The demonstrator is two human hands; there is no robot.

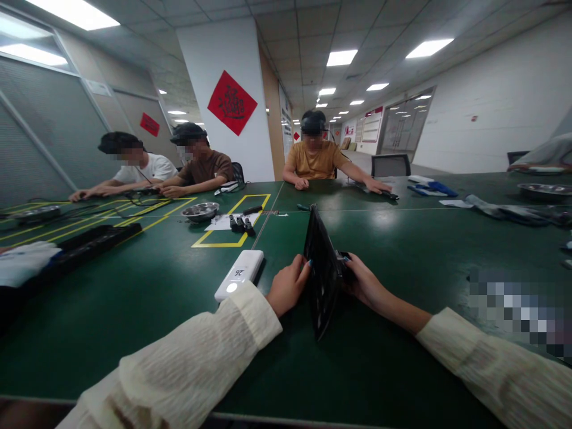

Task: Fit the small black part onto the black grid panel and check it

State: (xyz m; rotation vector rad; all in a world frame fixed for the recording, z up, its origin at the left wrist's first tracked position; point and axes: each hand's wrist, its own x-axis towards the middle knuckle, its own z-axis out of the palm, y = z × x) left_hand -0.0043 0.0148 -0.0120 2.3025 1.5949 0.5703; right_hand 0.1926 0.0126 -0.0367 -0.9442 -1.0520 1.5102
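Note:
A thin black panel (324, 274) with a rectangular frame stands nearly upright over the green table, turned almost edge-on to me. My left hand (289, 285) is closed at its left face, with the thumb against it and some fingertips hidden. On the other side, my right hand (364, 283) grips a small dark part (343, 261) at the panel's back; most of those fingers are out of sight. Left of my left hand lies a white power bank (240, 274) marked 26. A small green-handled tool (304, 207) rests beyond the panel.
Yellow tape (218, 245) frames white paper and several black fittings (241, 224). Metal bowls (200, 211) and a long black tray (98, 244) stand leftward. Blue-and-white gloves (433, 189) lie far right. Three people sit across the table; one person's hand (379, 187) touches a dark object.

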